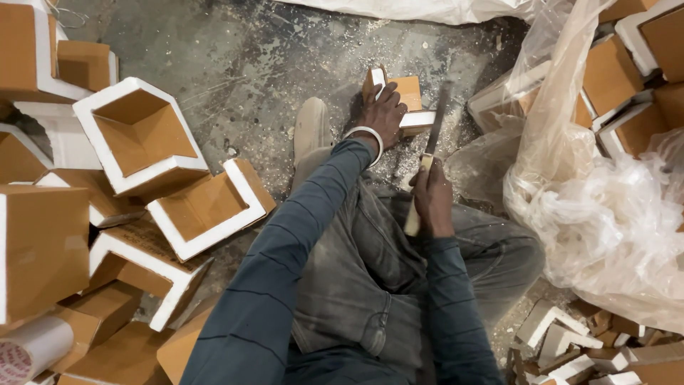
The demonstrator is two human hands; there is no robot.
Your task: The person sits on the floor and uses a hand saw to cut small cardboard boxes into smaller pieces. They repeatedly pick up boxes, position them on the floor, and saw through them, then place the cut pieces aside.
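On floor, left hand (383, 114) gripping foam corner piece (400, 100), right hand (432, 194) clutching knife (430, 153)

**Packaging items in view**

Open box sections (139, 135) of brown cardboard with thick white foam edging lie piled on the floor at the left; most are square or angular, with hollow sides facing up.

One smaller section (407, 96) of the same brown and white material lies on the floor at top centre.

A clear plastic bag (605, 207), crumpled and translucent, fills the right side. Further brown and white sections (613, 75) are stacked behind and partly inside it.

A tape roll (28, 349), white with red print, lies at the lower left corner.

No signs or screens are visible.
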